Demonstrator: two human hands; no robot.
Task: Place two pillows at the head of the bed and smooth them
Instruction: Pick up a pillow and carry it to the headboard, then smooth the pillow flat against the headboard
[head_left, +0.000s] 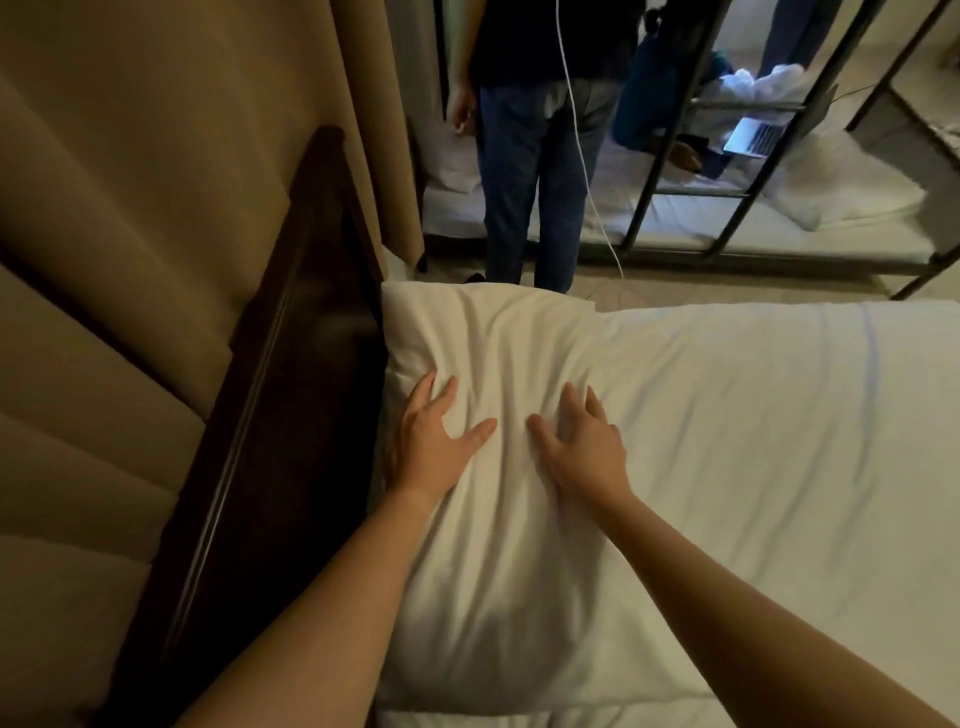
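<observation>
1. Dim bedroom: a white bed (753, 441) runs up to a dark wooden headboard (291, 364).
2. One creased pillow (498, 353) lies at the head, against the headboard — no second pillow is clearly visible.
3. Left hand (431, 441) and right hand (582, 441) press flat on it, fingers spread, gripping nothing.
4. Better smoothing — sweep both palms outward toward the corners, evenly.

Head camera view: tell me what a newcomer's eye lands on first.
The left hand and right hand press flat, fingers spread, on a white pillow at centre, beside the dark headboard on the left. At the top, a person in jeans stands before a metal bunk bed with an open laptop on it.
</observation>
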